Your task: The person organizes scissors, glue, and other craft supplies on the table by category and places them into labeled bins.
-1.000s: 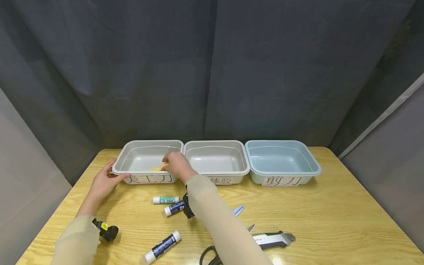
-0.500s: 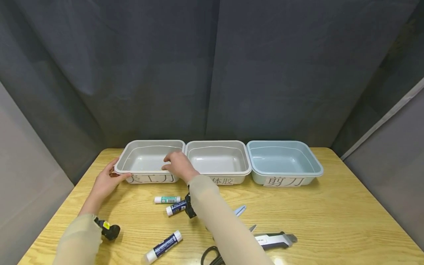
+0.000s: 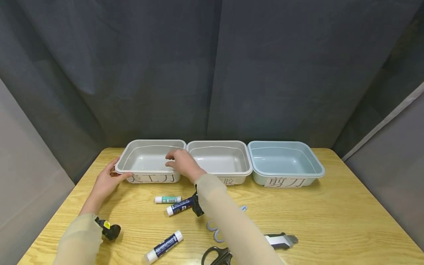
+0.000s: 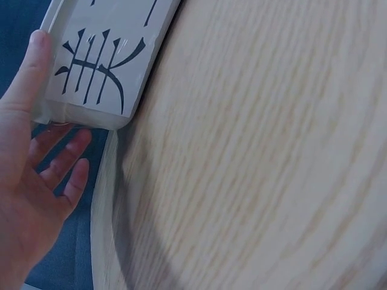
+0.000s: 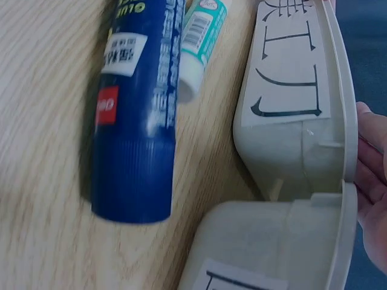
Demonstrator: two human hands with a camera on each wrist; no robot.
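My left hand (image 3: pixel 104 184) holds the front left corner of the left grey bin (image 3: pixel 145 172). In the left wrist view, its thumb lies along the rim and the other fingers are by the end wall. Over the same bin's right end hovers my right hand (image 3: pixel 183 162), fingers apart and slightly bent, with nothing seen between them. Only part of that hand shows in the right wrist view, beyond the bin rims. A paper label (image 4: pixel 100 66) with large black characters is on the bin's front. The front wall hides part of the bin's floor.
A second grey bin (image 3: pixel 218 173) and a light blue bin (image 3: pixel 286 173) continue the row. In front lie a teal glue stick (image 3: pixel 168 200), two navy glue sticks (image 3: pixel 180 207), black-handled scissors (image 3: pixel 225 255), light blue scissors (image 3: pixel 216 236), partly under the right arm, and a utility knife (image 3: pixel 281 241).
A yellow object at my right fingers a second ago has gone from sight, let go inside the left bin. The right hand has risen slightly and its fingers have spread. The left hand stays put.
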